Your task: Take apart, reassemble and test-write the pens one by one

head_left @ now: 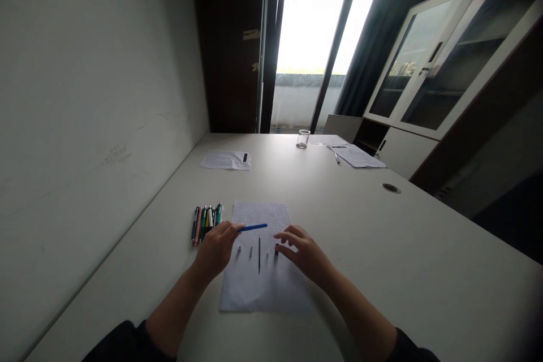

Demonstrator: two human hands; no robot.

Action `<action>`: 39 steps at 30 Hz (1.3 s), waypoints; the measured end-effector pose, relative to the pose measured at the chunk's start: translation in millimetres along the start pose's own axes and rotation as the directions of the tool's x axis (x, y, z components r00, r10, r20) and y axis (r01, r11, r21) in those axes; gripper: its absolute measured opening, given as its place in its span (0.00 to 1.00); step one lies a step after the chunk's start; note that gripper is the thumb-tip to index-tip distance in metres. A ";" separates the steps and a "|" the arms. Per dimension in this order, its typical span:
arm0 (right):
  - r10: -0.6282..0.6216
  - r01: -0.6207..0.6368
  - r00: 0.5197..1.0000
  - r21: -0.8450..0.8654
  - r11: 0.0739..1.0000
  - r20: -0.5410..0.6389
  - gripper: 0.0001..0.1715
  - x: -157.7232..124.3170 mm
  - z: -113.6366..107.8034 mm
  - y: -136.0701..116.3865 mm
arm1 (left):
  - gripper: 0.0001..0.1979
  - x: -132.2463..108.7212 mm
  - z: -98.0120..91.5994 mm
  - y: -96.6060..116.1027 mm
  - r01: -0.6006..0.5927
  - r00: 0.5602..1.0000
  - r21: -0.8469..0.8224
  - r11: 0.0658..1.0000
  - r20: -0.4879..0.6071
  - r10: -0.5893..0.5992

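Note:
In my left hand [218, 246] is a blue pen barrel [254, 227], pinched at its left end and pointing right over a written sheet of paper [244, 294]. My right hand [303, 251] hovers at the sheet's right side, fingers apart. Its thumb tip is beside a small dark piece [276, 250]; whether they touch I cannot tell. Between the hands a thin pen refill [259, 257] lies lengthwise on the paper. Small pen parts flank it: a dark tip-like piece [238, 250], a short thin piece [250, 251] and a pale, faint piece [267, 253].
Several pens [203, 220] lie side by side left of the sheet. Farther back are a paper [224, 161] at left, a glass cup [302, 139], a stack of papers [360, 156] and a pen [337, 158]. A cable hole [391, 188] is at right; a wall [106, 124] borders the left.

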State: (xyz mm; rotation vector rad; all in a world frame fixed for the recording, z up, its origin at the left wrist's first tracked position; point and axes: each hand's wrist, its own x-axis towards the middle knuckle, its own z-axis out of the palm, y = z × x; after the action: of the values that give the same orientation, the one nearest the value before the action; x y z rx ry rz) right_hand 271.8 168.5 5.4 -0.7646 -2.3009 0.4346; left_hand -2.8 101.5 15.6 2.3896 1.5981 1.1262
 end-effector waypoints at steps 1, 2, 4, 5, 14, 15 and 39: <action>0.001 -0.001 1.000 0.001 1.000 0.005 0.11 0.0 0.2 0.2 | 0.13 0.0 -0.4 0.4 0.005 1.000 -0.007 1.000 0.001 -0.005; 0.000 0.000 1.000 0.002 1.000 0.012 0.10 0.0 0.2 0.2 | 0.13 0.0 -0.9 1.1 0.009 1.000 -0.012 1.000 0.001 -0.009; -0.004 0.004 1.000 0.005 1.000 0.025 0.08 0.4 -0.1 -0.5 | 0.13 0.3 -2.1 2.6 0.016 1.000 -0.017 1.000 0.002 -0.016; -0.008 0.007 1.000 0.007 1.000 0.030 0.07 0.6 -0.4 -1.1 | 0.12 0.6 -2.8 3.3 0.021 1.000 -0.018 1.000 0.004 -0.021; 0.030 -0.027 0.999 0.079 0.997 -0.035 0.04 2.3 -3.0 -5.7 | 0.09 1.2 -4.0 4.8 0.026 1.000 -0.043 0.999 -0.003 -0.026; 0.050 -0.043 0.997 0.107 0.993 -0.063 0.04 2.6 -3.5 -6.3 | 0.09 1.1 -3.8 4.6 0.028 1.000 -0.047 0.999 -0.001 -0.028; 0.379 -0.284 0.916 0.457 0.843 -0.130 0.13 2.4 -1.4 -12.9 | 0.09 -0.3 -2.3 3.6 -0.029 0.999 -0.031 0.999 0.038 0.030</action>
State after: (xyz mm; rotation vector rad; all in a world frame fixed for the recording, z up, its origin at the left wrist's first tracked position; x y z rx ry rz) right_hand 266.1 160.1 13.9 -0.9331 -1.7739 0.9367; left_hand -1.3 98.8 18.6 2.4078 1.5277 1.0939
